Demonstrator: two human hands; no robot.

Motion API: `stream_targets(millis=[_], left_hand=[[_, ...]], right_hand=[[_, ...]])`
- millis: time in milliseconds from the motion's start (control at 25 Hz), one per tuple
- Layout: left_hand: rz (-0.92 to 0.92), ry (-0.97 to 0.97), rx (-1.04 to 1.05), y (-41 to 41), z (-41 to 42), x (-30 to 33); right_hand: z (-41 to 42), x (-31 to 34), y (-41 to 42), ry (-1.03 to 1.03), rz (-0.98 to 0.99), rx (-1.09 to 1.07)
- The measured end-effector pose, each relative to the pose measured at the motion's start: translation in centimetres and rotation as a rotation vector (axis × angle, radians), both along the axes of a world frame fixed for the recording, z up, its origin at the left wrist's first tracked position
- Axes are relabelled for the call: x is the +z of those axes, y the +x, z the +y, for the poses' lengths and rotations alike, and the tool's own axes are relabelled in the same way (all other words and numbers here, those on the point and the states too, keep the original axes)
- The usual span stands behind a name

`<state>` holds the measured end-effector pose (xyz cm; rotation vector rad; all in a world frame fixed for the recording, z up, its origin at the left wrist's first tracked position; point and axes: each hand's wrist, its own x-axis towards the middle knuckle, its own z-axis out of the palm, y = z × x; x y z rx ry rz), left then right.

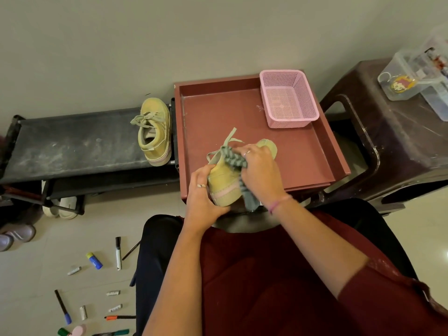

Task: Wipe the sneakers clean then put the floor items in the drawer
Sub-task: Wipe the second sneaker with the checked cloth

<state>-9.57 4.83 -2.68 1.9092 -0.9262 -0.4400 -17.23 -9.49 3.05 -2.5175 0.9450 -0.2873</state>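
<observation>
Over the open maroon drawer (303, 151) I hold a tan sneaker (224, 184) with loose laces. My left hand (203, 195) grips its heel end. My right hand (260, 170) presses a grey-green cloth (234, 158) onto the shoe's upper, the cloth's tail hanging down by my wrist. The second tan sneaker (155, 132) sits on its side on the dusty black shoe rack (72, 144). On the floor at lower left lie several markers (118, 253), a blue glue stick (94, 260) and small white pieces (112, 293).
A pink mesh basket (288, 99) stands in the drawer's far right corner. A dark brown plastic stool (397, 132) to the right carries a clear box (417, 76). White slippers (60, 207) sit under the rack; purple shoes (17, 235) lie at the left edge.
</observation>
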Motion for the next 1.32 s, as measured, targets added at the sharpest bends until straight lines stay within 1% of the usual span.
stream_targets(millis=[80, 160, 240, 320, 360, 440, 480, 600, 680, 760, 840, 920, 960, 1040, 1120, 1200, 1320], left_hand=[[-0.013, 0.013, -0.015, -0.1, 0.0, 0.0], [-0.007, 0.009, -0.016, -0.3, -0.1, 0.2], [-0.004, -0.001, -0.011, -0.4, 0.0, 0.3], [0.007, -0.007, 0.008, -0.3, 0.1, 0.4], [0.006, -0.008, 0.015, -0.2, 0.1, 0.4], [0.001, -0.003, 0.013, -0.1, 0.0, 0.4], [0.003, 0.005, 0.009, 0.0, -0.1, 0.4], [0.006, 0.021, 0.008, 0.1, -0.1, 0.5], [0.008, 0.012, 0.023, 0.2, 0.0, 0.6], [0.024, -0.003, 0.033, 0.2, 0.2, 0.3], [0.095, -0.021, 0.050, 0.0, 0.1, 0.3], [0.140, -0.035, 0.059, -0.2, -0.1, 0.5], [0.132, -0.022, 0.063, -0.3, -0.2, 0.7], [0.126, -0.007, 0.086, -0.1, -0.4, 0.9], [0.140, -0.017, 0.106, 0.1, -0.3, 1.0], [0.151, -0.019, 0.114, 0.3, -0.1, 0.9], [0.140, -0.009, 0.100, 0.0, -0.2, 0.9]], right_hand=[[-2.6, -0.8, 0.9, -0.011, 0.071, -0.092], [-3.0, -0.7, 1.7, -0.005, 0.061, -0.102], [-1.1, -0.1, 1.5, 0.051, 0.013, -0.058], [1.7, 0.7, 0.0, 0.099, -0.080, 0.019], [2.7, 1.0, -1.0, 0.086, -0.117, 0.066], [2.3, 0.5, -2.2, 0.011, -0.097, 0.119], [1.0, 0.0, -2.1, -0.015, -0.060, 0.083], [-2.7, -1.2, -0.4, -0.020, 0.008, -0.168], [-2.2, -1.1, 0.9, -0.015, -0.009, -0.207], [0.6, -0.5, 0.8, 0.036, -0.096, -0.118], [4.1, -0.1, -1.2, 0.036, -0.184, 0.037], [5.6, -0.5, -3.5, -0.072, -0.208, 0.145], [5.0, -1.1, -4.2, -0.130, -0.218, 0.160], [2.4, -2.5, -4.3, -0.160, -0.188, 0.054], [-0.5, -3.1, -3.6, -0.056, -0.155, -0.136], [-2.8, -3.4, -2.6, -0.004, -0.143, -0.217], [-5.8, -3.4, -1.3, -0.030, -0.075, -0.320]])
